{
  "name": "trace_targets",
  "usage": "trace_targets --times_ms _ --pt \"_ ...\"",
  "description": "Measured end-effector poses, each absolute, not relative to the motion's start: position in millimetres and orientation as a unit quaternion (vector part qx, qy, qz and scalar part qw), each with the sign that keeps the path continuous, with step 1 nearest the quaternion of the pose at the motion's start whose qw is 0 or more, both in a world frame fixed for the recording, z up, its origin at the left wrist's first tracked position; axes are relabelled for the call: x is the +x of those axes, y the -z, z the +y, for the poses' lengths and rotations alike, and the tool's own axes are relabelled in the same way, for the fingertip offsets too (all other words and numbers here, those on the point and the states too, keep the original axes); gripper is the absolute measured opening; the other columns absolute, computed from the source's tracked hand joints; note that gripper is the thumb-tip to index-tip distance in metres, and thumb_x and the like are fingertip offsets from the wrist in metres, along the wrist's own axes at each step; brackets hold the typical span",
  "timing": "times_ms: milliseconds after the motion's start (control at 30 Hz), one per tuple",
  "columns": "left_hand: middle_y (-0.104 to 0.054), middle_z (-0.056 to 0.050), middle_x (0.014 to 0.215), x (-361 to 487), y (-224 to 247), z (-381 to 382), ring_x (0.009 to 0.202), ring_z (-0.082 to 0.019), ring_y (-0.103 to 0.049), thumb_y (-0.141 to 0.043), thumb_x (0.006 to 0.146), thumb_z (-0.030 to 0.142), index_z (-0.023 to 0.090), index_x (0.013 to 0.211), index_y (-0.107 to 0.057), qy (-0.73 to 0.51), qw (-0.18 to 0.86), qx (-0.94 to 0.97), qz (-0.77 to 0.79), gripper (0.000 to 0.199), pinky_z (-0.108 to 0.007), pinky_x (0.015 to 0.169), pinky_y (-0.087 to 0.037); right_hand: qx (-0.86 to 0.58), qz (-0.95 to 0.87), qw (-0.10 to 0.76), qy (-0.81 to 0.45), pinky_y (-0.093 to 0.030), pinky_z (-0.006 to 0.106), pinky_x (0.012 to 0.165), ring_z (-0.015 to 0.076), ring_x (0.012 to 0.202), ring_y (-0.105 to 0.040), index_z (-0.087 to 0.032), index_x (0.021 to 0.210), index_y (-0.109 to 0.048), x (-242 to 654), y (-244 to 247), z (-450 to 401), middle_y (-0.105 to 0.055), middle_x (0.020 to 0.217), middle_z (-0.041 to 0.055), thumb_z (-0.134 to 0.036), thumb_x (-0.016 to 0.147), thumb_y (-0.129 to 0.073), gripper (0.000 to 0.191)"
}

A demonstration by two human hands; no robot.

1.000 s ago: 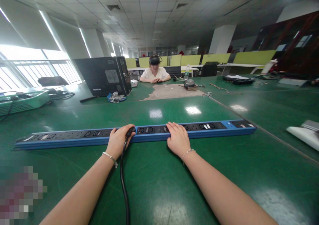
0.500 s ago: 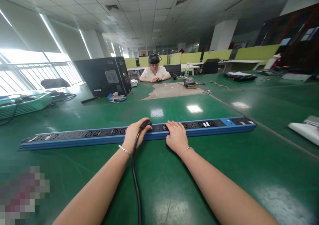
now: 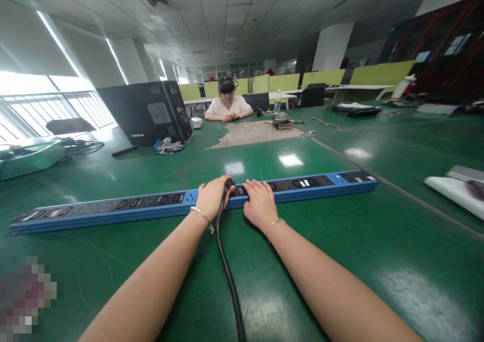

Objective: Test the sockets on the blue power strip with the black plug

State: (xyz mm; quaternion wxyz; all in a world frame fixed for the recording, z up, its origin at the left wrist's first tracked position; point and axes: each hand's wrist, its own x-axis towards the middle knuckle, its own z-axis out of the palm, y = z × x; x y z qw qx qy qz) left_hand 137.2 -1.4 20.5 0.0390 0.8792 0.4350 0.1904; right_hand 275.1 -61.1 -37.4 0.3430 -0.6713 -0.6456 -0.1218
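Observation:
A long blue power strip (image 3: 113, 220) with black socket panels lies across the green table in front of me. My left hand (image 3: 213, 195) is closed around a black power plug (image 3: 229, 183) at the strip's middle; whether its pins sit in a socket is hidden by the fingers. From the plug a thick black cable (image 3: 227, 261) runs down towards the bottom edge of the view. Just to the right, my right hand (image 3: 260, 203) grips the strip, fingers over the top face and thumb at the near side.
A black computer case (image 3: 139, 112) stands back left, with gloves (image 3: 168, 146) beside it. At far left is a green basket (image 3: 32, 168). A person (image 3: 229, 105) sits across the table (image 3: 321, 271). A white object (image 3: 454, 195) lies at right, a bottle (image 3: 278, 101) farther back.
My left hand has turned and shifted right with the plug, closer to my right hand. The cable now slants to the right. The whole view has shifted slightly.

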Motion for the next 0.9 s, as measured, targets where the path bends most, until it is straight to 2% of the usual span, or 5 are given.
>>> trace_targets --times_ms 400,633,900 --pt "-0.064 -0.004 0.107 134 -16 -13 0.099 -0.022 -0.058 -0.037 0.089 0.041 0.029 0.115 -0.051 -0.204 -0.041 0.870 0.447 0.032 -0.045 0.095 -0.033 -0.668 -0.641 0.355 0.128 -0.019 0.038 0.107 0.0206 0.117 -0.046 -0.014 0.112 -0.059 275 37 -61 -0.058 0.122 0.0071 -0.011 0.068 -0.046 0.046" --pt "-0.063 -0.006 0.102 133 -12 0 0.094 -0.018 -0.059 -0.041 0.088 0.034 0.021 0.113 -0.051 -0.220 0.017 0.891 0.396 0.030 -0.030 0.082 -0.045 -0.669 -0.639 0.356 0.134 -0.019 0.038 0.107 0.0199 0.117 -0.046 -0.014 0.113 -0.059 274 39 -60 -0.059 0.121 0.0068 -0.011 0.068 -0.046 0.047" --pt "-0.058 -0.006 0.101 133 -11 -5 0.092 -0.017 -0.059 -0.034 0.091 0.034 0.022 0.117 -0.046 -0.192 -0.016 0.912 0.361 0.031 -0.028 0.080 -0.045 -0.671 -0.641 0.349 0.132 -0.020 0.038 0.107 0.0200 0.118 -0.045 -0.015 0.113 -0.058 275 38 -61 -0.058 0.123 0.0070 -0.010 0.068 -0.046 0.046"
